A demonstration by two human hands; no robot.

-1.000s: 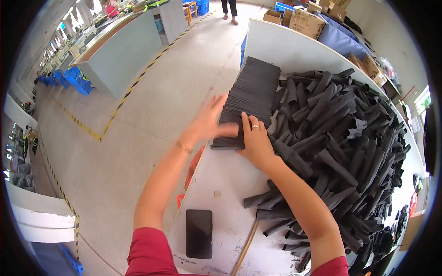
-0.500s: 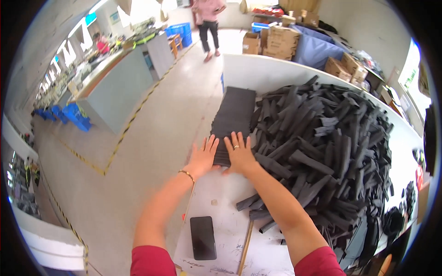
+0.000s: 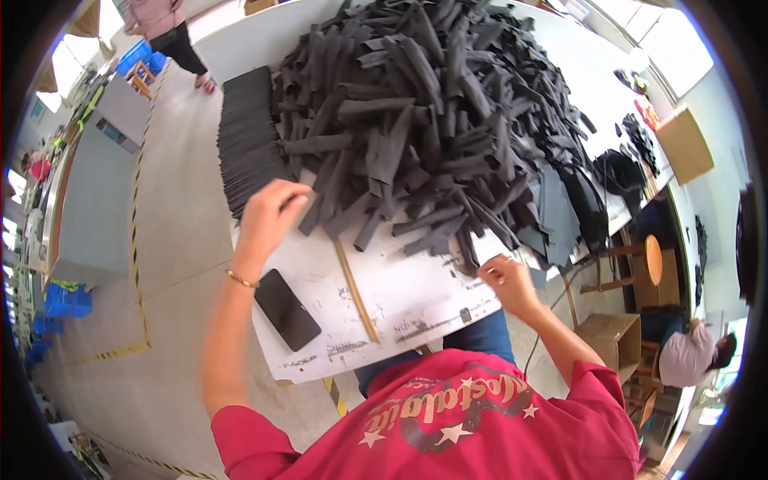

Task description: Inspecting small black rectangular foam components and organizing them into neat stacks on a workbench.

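My left hand [image 3: 270, 220] is raised just in front of the near end of a neat stack of dark grey strips [image 3: 248, 132]. Its fingers are half curled, thumb and forefinger apart, with nothing seen between them. Towards the right, my right hand [image 3: 512, 286] is closed, its fingertips at the end of one dark strip [image 3: 467, 254] that juts from the heap; whether they grip it is unclear. The large heap of loose, curled dark grey strips [image 3: 400, 104] covers much of the white table [image 3: 424, 276], right of the stack.
A black phone [image 3: 286, 310] lies near the table's left edge, beside a narrow yellowish stick [image 3: 357, 294]. A wooden stool [image 3: 652, 260] and an open cardboard box [image 3: 612, 340] stand at the right. One person [image 3: 164, 28] is at the far left, another [image 3: 692, 354] at the right.
My view has swung right and down. Both hands have left the stack: the left drew back a little from its near end, the right moved to the heap's near edge.
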